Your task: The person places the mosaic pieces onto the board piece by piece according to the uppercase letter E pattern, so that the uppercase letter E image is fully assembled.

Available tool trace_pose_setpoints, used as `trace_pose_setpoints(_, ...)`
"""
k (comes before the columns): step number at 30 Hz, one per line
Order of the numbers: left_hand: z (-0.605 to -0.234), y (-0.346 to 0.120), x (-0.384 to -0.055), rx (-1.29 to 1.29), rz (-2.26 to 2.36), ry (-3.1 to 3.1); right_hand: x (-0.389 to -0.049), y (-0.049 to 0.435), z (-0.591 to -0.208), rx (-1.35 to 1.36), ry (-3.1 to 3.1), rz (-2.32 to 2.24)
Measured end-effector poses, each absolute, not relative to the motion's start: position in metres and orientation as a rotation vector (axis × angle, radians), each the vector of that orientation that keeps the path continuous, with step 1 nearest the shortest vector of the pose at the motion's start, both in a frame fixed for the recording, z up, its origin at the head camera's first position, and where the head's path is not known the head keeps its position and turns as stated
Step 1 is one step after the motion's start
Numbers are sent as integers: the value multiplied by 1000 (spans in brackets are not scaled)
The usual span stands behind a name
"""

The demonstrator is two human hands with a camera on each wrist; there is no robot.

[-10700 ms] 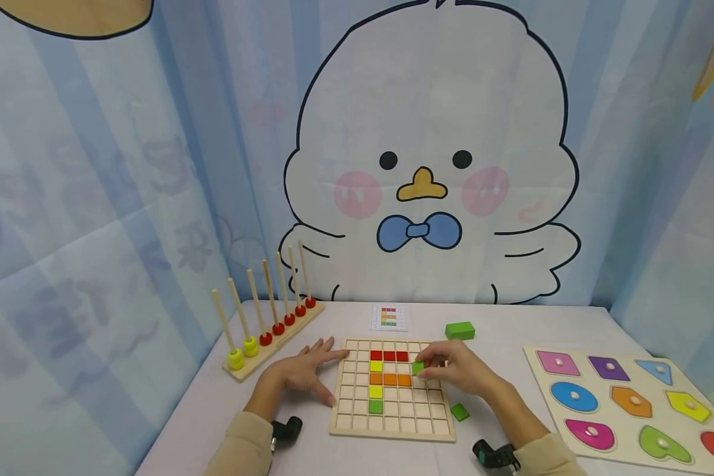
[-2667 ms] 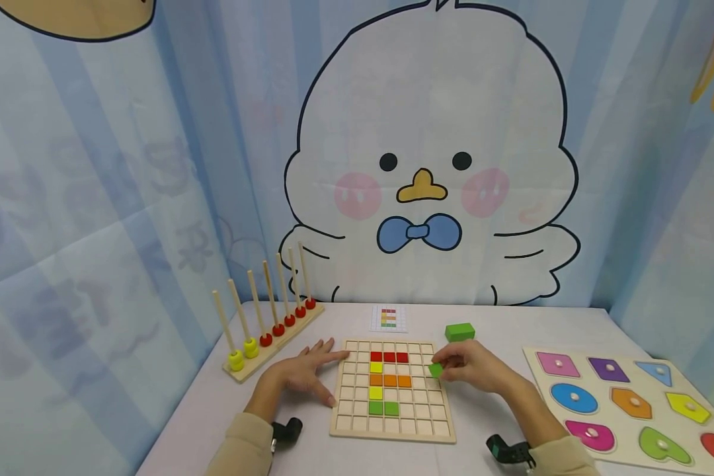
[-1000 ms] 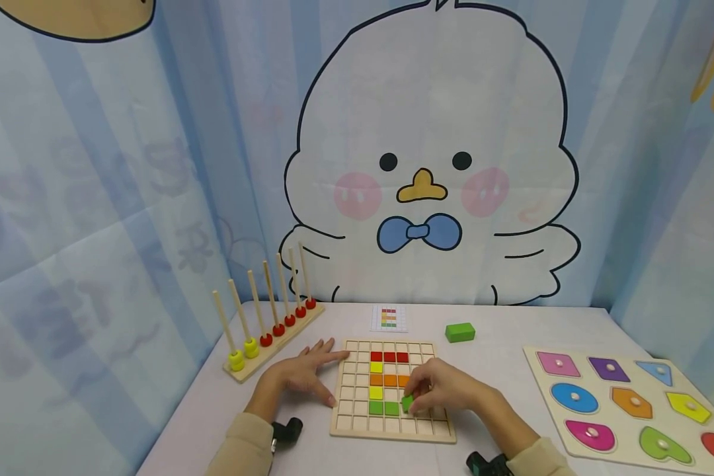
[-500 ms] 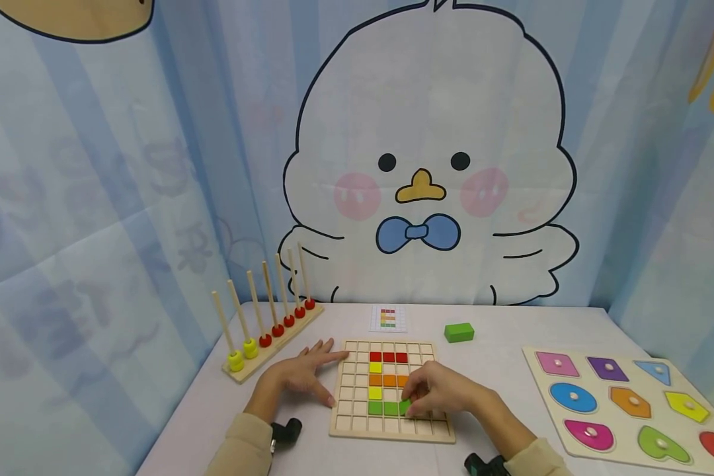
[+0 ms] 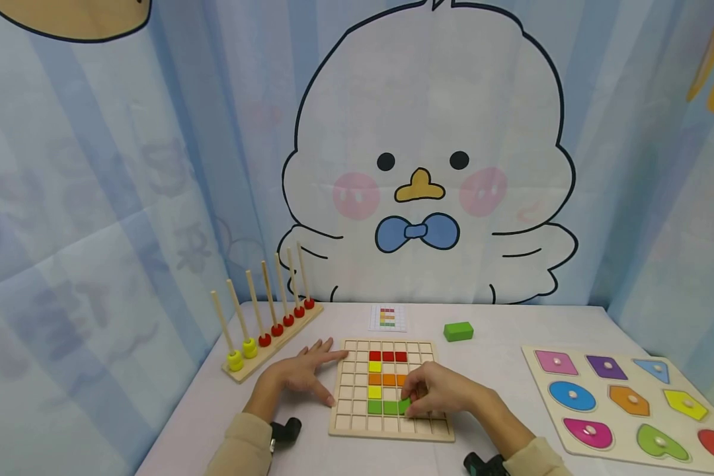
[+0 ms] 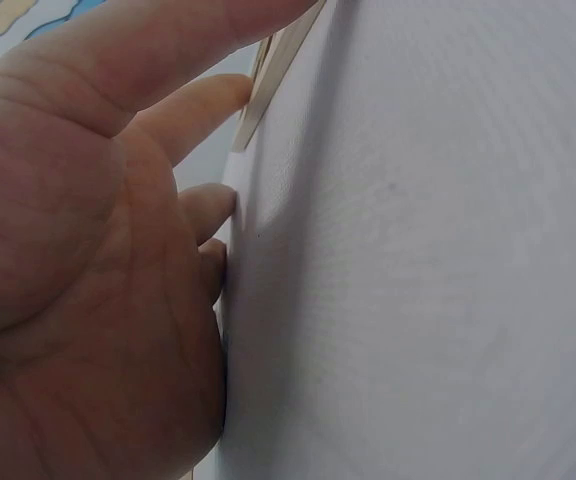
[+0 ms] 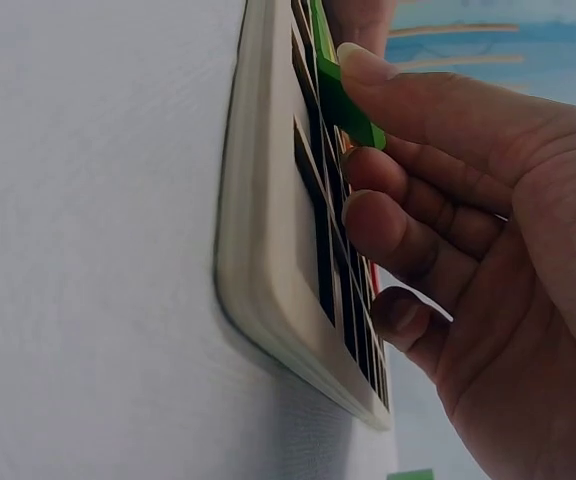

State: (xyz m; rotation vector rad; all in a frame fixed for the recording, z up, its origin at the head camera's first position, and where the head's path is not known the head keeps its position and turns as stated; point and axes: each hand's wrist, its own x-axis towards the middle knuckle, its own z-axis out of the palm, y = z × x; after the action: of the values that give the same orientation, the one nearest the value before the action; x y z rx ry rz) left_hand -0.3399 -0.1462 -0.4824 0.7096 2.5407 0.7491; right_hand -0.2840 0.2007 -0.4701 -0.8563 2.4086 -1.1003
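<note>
A wooden grid board [image 5: 391, 436] lies on the table, with red, yellow, orange and green square tiles forming an E-like figure. My right hand [image 5: 443, 389] pinches a green tile [image 5: 404, 405] between thumb and fingers at the right end of the bottom green row. In the right wrist view this green tile [image 7: 346, 105] stands tilted, partly above the grid, under the thumb. My left hand [image 5: 300, 371] is spread at the board's left side, thumb and index finger touching its edge. The left wrist view shows the fingers against the board's rim [image 6: 280, 70].
Behind the board lies a card [image 5: 388, 318] printed with a coloured E pattern. A green block [image 5: 458, 331] sits at the back right. On the left stands a bead rack [image 5: 274, 345] with upright pegs; on the right, a knobbed shape puzzle [image 5: 625, 428].
A second green tile has joined the bottom row, and the loose one right of the board is gone. My right hand has brought another from the board's right edge down beside them. My left hand stayed put.
</note>
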Motion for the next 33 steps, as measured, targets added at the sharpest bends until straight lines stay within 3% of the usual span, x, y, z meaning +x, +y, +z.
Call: trace_pose_setpoints(33, -482, -144, -339, 691, 765, 2530, -286, 204, -474, -860, 2423, -1048)
